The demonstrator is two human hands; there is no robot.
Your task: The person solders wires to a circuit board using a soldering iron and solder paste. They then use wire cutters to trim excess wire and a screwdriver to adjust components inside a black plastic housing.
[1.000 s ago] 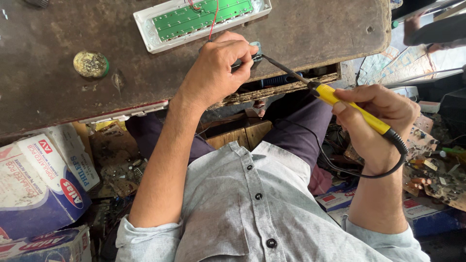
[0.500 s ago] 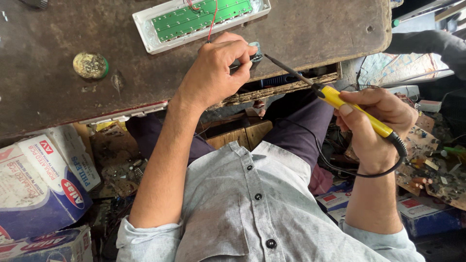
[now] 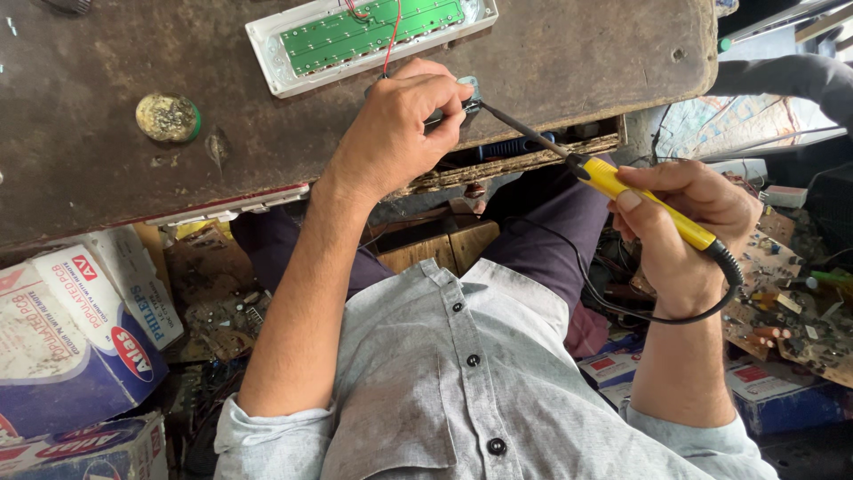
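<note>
My left hand [image 3: 400,133] rests on the dark worn workbench [image 3: 551,53] and pinches a small grey part [image 3: 464,92] at its front edge. My right hand [image 3: 689,231] grips a yellow-handled soldering iron [image 3: 622,188] like a pen. Its dark tip touches the small part between my left fingers. A black cord loops from the iron's rear around my right wrist. Just beyond my left hand lies a white tray-shaped housing with a green circuit board [image 3: 369,34] in it, and a red wire runs from the board toward my fingers.
A round tarnished tin [image 3: 167,117] sits on the bench to the left. Cardboard boxes [image 3: 75,338] are stacked at lower left. Loose circuit boards and parts [image 3: 791,311] litter the floor at right. Another person's grey sleeve [image 3: 791,78] shows at upper right.
Both hands hold nearly the same pose, with the iron's tip still at the small part. The other person's sleeve at upper right has moved further into view.
</note>
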